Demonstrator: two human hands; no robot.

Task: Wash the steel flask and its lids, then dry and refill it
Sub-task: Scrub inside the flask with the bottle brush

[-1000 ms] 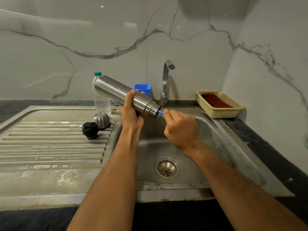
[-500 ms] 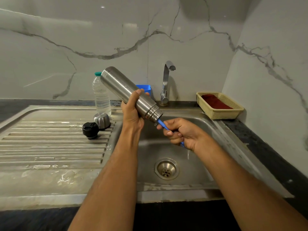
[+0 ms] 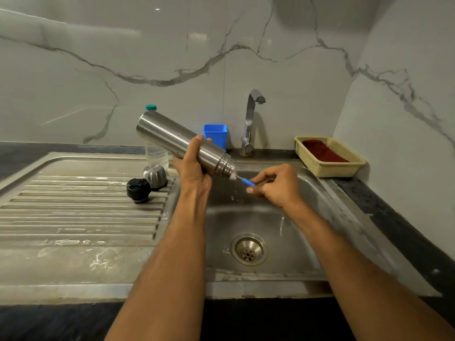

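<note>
My left hand (image 3: 194,166) grips the steel flask (image 3: 170,136) around its lower body, tilted with the open mouth pointing down and right over the sink basin (image 3: 307,193). My right hand (image 3: 275,185) pinches the blue handle of a bottle brush (image 3: 247,181); its white bristle end sits at the flask's mouth. Water drops fall below the mouth. On the draining board (image 3: 73,212) stand the steel cup lid (image 3: 155,175) and, touching it in front, the black stopper lid (image 3: 138,190).
A clear plastic water bottle (image 3: 155,153) with a green cap stands behind the flask. A blue container (image 3: 215,135) and the tap (image 3: 250,121) are at the back of the sink. A cream basket (image 3: 330,157) holding a red cloth sits on the right counter.
The brush has been drawn out of the flask until only its bristle tip is at the mouth. The flask tilted steeper, then eased back; my right hand moved right.
</note>
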